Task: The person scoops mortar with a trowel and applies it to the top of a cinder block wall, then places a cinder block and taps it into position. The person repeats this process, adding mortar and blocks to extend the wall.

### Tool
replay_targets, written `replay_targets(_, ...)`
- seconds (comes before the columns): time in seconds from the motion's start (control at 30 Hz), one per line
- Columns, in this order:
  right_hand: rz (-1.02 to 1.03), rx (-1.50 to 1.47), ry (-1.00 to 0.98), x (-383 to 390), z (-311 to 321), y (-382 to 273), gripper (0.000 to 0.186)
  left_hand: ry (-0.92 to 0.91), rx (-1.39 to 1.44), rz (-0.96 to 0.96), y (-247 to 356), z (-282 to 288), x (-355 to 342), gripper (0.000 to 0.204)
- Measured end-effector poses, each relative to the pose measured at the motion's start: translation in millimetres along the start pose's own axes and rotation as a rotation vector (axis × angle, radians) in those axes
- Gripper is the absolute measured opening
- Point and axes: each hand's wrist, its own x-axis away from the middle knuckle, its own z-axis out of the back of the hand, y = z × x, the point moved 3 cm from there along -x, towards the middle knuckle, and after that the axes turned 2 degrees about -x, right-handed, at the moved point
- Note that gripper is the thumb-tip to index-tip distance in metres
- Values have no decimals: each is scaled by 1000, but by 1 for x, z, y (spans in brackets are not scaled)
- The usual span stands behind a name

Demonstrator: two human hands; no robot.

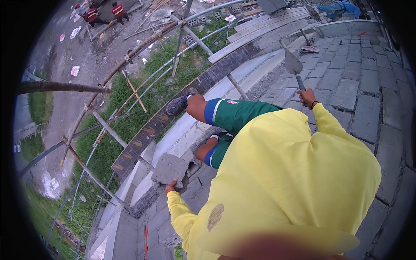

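Grey-bladed trowel (293, 64); rough grey slab (169, 168)

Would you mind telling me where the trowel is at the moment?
In the head view, the trowel is high and right of centre, gripped in the right hand, with the grey block wall behind it.

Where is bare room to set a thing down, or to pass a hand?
The dark plank shows bare between the shoe on it and its lower end. A hand could probably pass over the grey blocks right of the trowel. It is crowded where the left hand touches the rough slab.
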Motion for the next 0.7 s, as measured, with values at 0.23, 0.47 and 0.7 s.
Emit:
replay_targets(0.23,149,-90,381,39,97,134,22,-66,184,213,-18,26,76,63)
replay_targets(0.47,236,-758,236,1,43,46,25,50,132,137,-24,48,144,61)
replay_targets(0.7,349,-472,256,-22,83,-11,22,-154,117,247,26,31,134,57)
